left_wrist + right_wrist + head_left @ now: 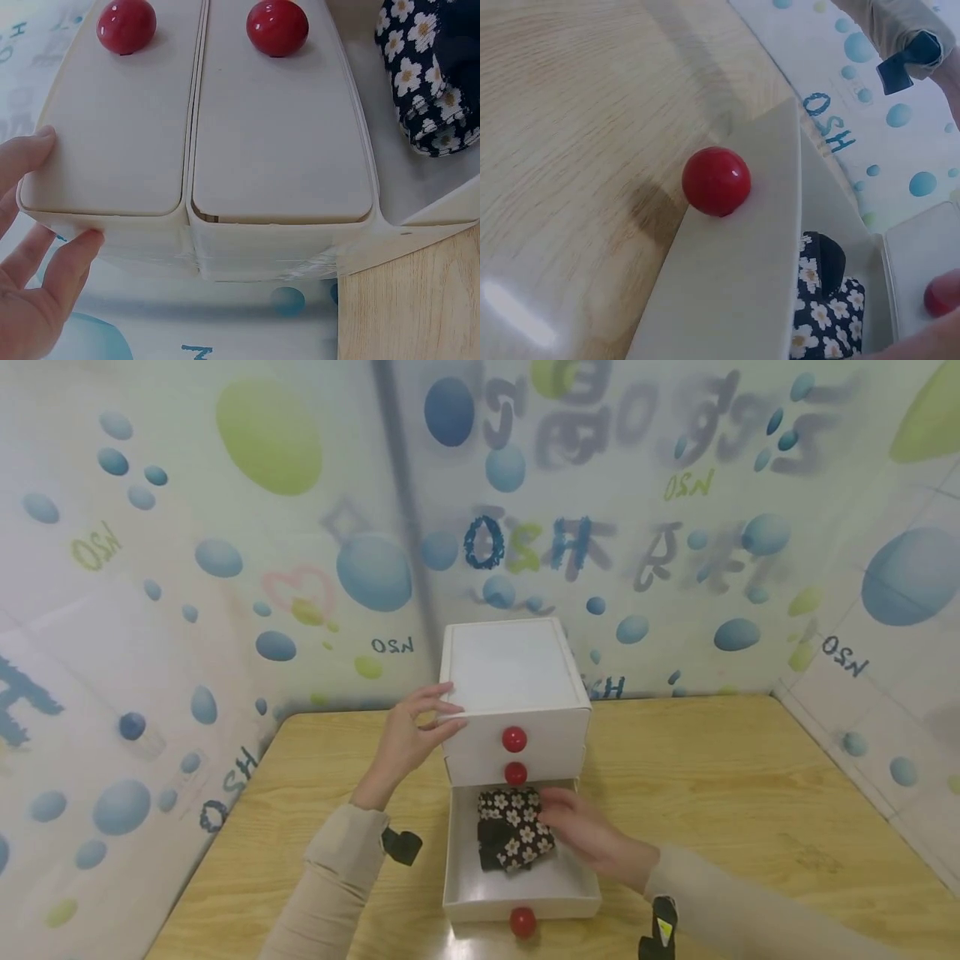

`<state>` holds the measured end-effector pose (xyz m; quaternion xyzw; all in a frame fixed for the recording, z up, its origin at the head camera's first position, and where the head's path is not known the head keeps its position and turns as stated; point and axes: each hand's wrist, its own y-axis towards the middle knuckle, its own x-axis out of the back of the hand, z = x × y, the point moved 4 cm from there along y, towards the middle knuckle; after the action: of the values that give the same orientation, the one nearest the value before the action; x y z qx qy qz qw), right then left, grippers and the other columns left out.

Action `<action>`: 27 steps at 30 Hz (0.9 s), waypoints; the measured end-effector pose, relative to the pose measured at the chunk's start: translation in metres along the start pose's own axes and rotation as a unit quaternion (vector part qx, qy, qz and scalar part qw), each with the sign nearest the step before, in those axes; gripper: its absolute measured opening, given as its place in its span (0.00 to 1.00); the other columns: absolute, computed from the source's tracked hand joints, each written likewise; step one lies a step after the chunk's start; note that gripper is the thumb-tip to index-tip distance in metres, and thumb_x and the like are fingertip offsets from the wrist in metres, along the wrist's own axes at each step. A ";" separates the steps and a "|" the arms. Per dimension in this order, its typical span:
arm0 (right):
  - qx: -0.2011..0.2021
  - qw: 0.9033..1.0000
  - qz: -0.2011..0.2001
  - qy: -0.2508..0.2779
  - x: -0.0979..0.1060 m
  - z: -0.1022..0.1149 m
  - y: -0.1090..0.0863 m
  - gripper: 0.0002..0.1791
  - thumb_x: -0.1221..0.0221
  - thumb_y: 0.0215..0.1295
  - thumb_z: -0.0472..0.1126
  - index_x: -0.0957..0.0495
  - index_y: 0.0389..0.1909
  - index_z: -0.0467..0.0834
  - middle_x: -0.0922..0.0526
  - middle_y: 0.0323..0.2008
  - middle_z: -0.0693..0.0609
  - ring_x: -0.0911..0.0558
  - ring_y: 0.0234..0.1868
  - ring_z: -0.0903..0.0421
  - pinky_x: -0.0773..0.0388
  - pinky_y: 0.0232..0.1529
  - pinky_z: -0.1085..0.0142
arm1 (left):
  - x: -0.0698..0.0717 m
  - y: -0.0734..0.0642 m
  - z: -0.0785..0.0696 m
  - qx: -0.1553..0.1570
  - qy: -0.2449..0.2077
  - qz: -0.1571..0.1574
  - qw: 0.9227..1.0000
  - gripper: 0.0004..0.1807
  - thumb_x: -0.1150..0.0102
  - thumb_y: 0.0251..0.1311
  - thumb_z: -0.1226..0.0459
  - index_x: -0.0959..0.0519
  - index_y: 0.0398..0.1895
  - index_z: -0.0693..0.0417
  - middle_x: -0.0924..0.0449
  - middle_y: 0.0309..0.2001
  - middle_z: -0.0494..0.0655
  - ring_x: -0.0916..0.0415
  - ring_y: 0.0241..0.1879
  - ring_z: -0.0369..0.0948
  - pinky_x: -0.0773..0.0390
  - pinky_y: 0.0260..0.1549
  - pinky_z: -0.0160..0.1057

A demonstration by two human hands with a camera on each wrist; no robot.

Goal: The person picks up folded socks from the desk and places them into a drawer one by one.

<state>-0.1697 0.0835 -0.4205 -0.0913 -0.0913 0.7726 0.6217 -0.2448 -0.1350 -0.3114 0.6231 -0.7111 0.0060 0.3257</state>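
A white drawer cabinet with red round knobs stands on the table, its bottom drawer pulled out. Inside that drawer lies a folded black cloth with white flowers, with a plain black part on its left; it also shows in the left wrist view. My left hand rests its fingers on the cabinet's upper left front corner, with fingertips at the panel edge. My right hand reaches over the drawer's right wall, fingertips at the cloth's right edge, fingers extended and slightly apart.
The two upper drawers, with red knobs, are closed. The drawer's own knob projects toward me over the wooden table. Behind the table hangs a pale sheet with blue and green bubbles. Dark straps sit on both sleeves.
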 end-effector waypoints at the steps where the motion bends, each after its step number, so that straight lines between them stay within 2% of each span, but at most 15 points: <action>1: 0.008 1.000 0.005 -0.008 0.001 0.001 -0.003 0.29 0.49 0.58 0.30 0.44 0.60 0.27 0.41 0.59 0.29 0.39 0.59 0.36 0.40 0.60 0.48 | 0.000 0.000 0.000 -0.001 -0.001 -0.001 1.000 0.08 0.35 0.49 0.67 0.19 0.32 0.61 0.30 0.57 0.50 0.37 0.59 0.48 0.23 0.43 0.43; 5: 0.049 0.997 0.031 -0.060 0.008 0.002 -0.014 0.25 0.49 0.61 0.32 0.41 0.58 0.27 0.38 0.58 0.30 0.37 0.59 0.37 0.37 0.59 0.50 | 0.000 0.000 -0.001 -0.003 -0.007 -0.005 1.000 0.08 0.34 0.47 0.68 0.19 0.32 0.62 0.30 0.57 0.51 0.38 0.59 0.50 0.23 0.43 0.43; 8: 0.092 0.990 0.057 -0.095 0.010 0.001 -0.022 0.23 0.49 0.62 0.32 0.39 0.55 0.27 0.35 0.56 0.30 0.35 0.58 0.36 0.34 0.57 0.51 | -0.001 0.000 -0.001 -0.002 -0.013 -0.004 1.000 0.09 0.34 0.47 0.68 0.19 0.32 0.63 0.31 0.57 0.51 0.38 0.59 0.50 0.24 0.43 0.44; 12: 0.154 0.973 0.094 -0.142 0.008 -0.004 -0.034 0.21 0.47 0.60 0.32 0.36 0.52 0.27 0.31 0.53 0.32 0.34 0.56 0.36 0.37 0.57 0.48 | -0.001 0.001 0.000 -0.002 -0.015 -0.003 1.000 0.09 0.34 0.47 0.68 0.19 0.33 0.63 0.31 0.57 0.51 0.38 0.59 0.50 0.24 0.44 0.44; 15: 0.181 0.962 0.101 -0.176 0.004 -0.011 -0.044 0.19 0.46 0.61 0.35 0.33 0.51 0.31 0.29 0.52 0.36 0.31 0.55 0.40 0.36 0.56 0.48 | -0.001 0.000 0.000 -0.005 -0.011 -0.004 1.000 0.09 0.35 0.48 0.68 0.19 0.33 0.63 0.31 0.57 0.52 0.38 0.59 0.50 0.24 0.44 0.45; 17: 0.204 0.956 0.096 -0.189 0.002 -0.015 -0.049 0.18 0.46 0.61 0.37 0.32 0.50 0.31 0.27 0.50 0.37 0.28 0.52 0.44 0.31 0.53 0.51 | -0.001 0.000 0.000 -0.003 -0.010 -0.002 1.000 0.09 0.35 0.48 0.67 0.19 0.33 0.62 0.31 0.58 0.51 0.38 0.59 0.50 0.24 0.44 0.45; 18: 0.210 0.955 0.093 -0.187 0.001 -0.017 -0.052 0.18 0.46 0.61 0.36 0.31 0.49 0.31 0.27 0.49 0.37 0.27 0.51 0.45 0.29 0.52 0.54 | -0.001 0.000 0.000 -0.004 -0.008 -0.001 1.000 0.09 0.35 0.48 0.67 0.19 0.33 0.62 0.31 0.58 0.52 0.39 0.59 0.51 0.24 0.44 0.45; 20: 0.188 0.963 0.092 -0.170 0.000 -0.023 -0.058 0.18 0.45 0.61 0.37 0.30 0.50 0.33 0.26 0.49 0.38 0.25 0.48 0.49 0.25 0.48 0.62 | -0.002 0.000 0.000 -0.003 -0.010 0.000 1.000 0.09 0.35 0.48 0.67 0.19 0.33 0.63 0.31 0.58 0.52 0.38 0.59 0.51 0.24 0.44 0.46; 24: 0.152 0.970 0.070 -0.176 -0.003 -0.031 -0.067 0.15 0.45 0.61 0.39 0.27 0.47 0.38 0.23 0.45 0.45 0.23 0.43 0.59 0.24 0.42 0.72 | -0.001 0.000 0.001 -0.005 -0.015 -0.003 1.000 0.09 0.35 0.48 0.68 0.19 0.33 0.63 0.31 0.57 0.52 0.38 0.59 0.51 0.24 0.44 0.45; 27: 0.228 0.944 0.046 -0.233 -0.005 -0.028 -0.076 0.11 0.44 0.60 0.37 0.24 0.42 0.39 0.20 0.39 0.48 0.23 0.38 0.63 0.22 0.38 0.71 | -0.001 0.000 0.000 -0.006 -0.016 -0.004 1.000 0.09 0.35 0.48 0.68 0.19 0.33 0.63 0.31 0.57 0.52 0.38 0.59 0.50 0.24 0.43 0.45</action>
<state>-0.0892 0.0951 -0.4281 0.2315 -0.0504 0.7999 0.5514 -0.2449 -0.1342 -0.3116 0.6236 -0.7140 -0.0096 0.3182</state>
